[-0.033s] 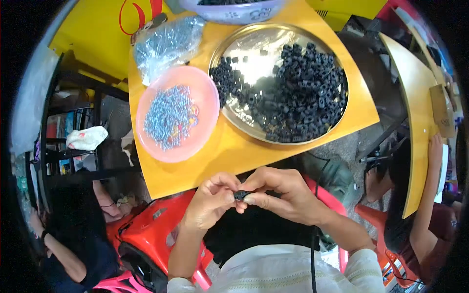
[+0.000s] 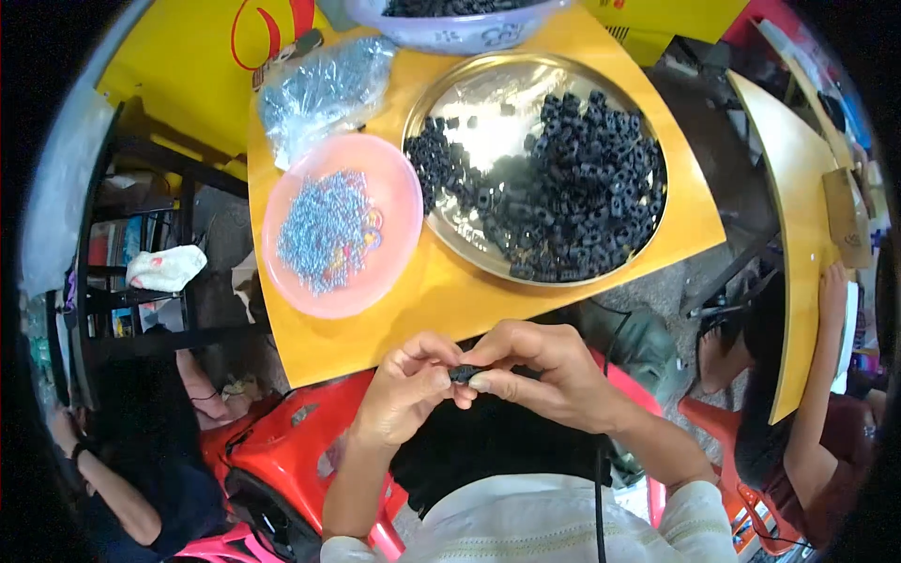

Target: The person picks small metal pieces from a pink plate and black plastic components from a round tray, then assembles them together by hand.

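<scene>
Over my lap, in front of the table edge, my left hand (image 2: 405,389) and my right hand (image 2: 540,375) meet fingertip to fingertip. Between them they pinch a small black plastic piece (image 2: 464,373), mostly covered by the fingers. Beyond the hands, a round metal tray (image 2: 469,230) holds many similar black plastic pieces (image 2: 587,188), heaped mainly on its right side. To its left, a pink plastic plate (image 2: 399,249) carries a pile of small shiny blue-silver metal parts (image 2: 324,225), with a few coloured rings (image 2: 373,228) beside them.
A clear plastic bag (image 2: 324,89) of blue-grey parts lies at the table's far left. A lilac basin (image 2: 460,36) with black pieces stands at the far edge. People sit on both sides, one at another table (image 2: 798,244). A red plastic chair (image 2: 291,460) is at my left.
The table and its contents sit very slightly lower in the picture. Both hands keep the same pinch on the black piece.
</scene>
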